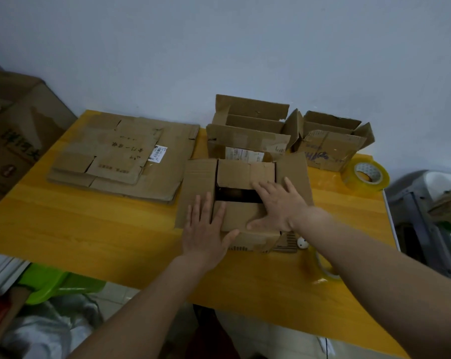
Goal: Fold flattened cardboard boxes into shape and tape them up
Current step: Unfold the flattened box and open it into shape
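A brown cardboard box [242,174] stands in the middle of the yellow table [89,229]. Its two inner flaps are folded down with a dark gap between them, and its side flaps lie spread out left and right. My left hand [206,229] lies flat, fingers straight, on the box's near left corner and left flap. My right hand [276,203] presses flat on the near inner flap, fingers spread toward the gap. A roll of clear tape [323,268] lies by my right forearm, partly hidden by it.
A stack of flattened boxes [120,156] lies at the left. Two open boxes [247,133] [330,143] stand at the back against the wall. A second, yellowish tape roll [367,174] sits at the right edge. Clutter surrounds the table on both sides.
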Demonstrator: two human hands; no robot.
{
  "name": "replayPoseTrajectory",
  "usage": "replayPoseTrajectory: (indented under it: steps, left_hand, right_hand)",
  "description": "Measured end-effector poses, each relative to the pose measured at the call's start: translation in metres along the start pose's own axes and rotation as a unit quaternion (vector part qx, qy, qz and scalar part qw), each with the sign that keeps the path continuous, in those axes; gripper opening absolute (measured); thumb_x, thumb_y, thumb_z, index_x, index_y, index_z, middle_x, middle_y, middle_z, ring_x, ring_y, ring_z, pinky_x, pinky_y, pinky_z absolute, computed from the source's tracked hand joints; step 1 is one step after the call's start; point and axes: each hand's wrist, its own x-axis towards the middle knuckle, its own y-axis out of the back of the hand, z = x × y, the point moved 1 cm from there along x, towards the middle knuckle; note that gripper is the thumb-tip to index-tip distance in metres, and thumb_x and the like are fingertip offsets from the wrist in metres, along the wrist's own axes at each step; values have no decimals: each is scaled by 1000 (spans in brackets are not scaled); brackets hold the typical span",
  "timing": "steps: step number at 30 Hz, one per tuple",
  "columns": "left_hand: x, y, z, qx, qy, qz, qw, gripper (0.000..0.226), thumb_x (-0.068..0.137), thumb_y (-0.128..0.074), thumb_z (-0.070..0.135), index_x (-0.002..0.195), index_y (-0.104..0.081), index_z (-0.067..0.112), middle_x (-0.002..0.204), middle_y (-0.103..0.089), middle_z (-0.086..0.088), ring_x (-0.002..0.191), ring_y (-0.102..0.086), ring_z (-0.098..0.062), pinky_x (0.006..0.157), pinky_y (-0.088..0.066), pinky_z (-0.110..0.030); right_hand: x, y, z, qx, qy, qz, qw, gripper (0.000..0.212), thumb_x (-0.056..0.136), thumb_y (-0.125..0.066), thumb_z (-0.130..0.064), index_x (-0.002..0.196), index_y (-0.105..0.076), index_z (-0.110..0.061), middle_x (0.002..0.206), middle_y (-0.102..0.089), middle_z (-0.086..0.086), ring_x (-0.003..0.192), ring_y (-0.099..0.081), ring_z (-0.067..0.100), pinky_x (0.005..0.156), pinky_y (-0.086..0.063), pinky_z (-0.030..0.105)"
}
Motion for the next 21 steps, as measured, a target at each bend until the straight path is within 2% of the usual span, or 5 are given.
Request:
replayPoseTrajectory:
  steps: [4,8,11,17,21]
  left_hand:
    - [-4,18,-1,-73,58,87,992,92,85,-16,76,153,10,20,159,17,-11,147,15,-27,116,8,-40]
    - [1,49,-15,-300,183,179,919,88,94,-42,56,153,7,13,157,-23,-15,140,-31,-31,106,-33,-39]
    - [5,63,-1,-395,46,201,895,81,95,-45,53,154,0,20,146,-45,-1,126,-43,-8,95,-34,-26]
    - [13,18,29,-84,-81,-63,991,97,85,-31,75,149,22,26,154,34,-2,138,36,-24,119,2,-52]
    - [17,5,33,-71,-15,-60,996,108,78,-50,75,145,26,39,147,45,-10,136,36,-38,116,-10,-57]
  right_hand:
    - [0,-12,-5,-10,-11,-28,999,100,79,-28,-83,153,4,-23,161,7,3,148,10,21,116,13,50]
    - [-3,-11,-4,-9,-7,-28,1000,101,78,-29,-83,153,4,-24,161,8,3,148,10,22,116,14,49]
    - [-10,-10,-6,-3,-10,-2,1000,104,78,-33,-82,153,3,-21,161,6,3,148,8,23,117,11,49]
    - [-37,5,9,-40,-39,157,986,90,84,-43,-70,153,-7,-25,161,8,3,147,8,25,117,4,48]
    - [-54,10,33,384,-183,236,874,69,96,-39,-52,153,-12,-23,160,-9,-2,147,-7,18,117,-9,37]
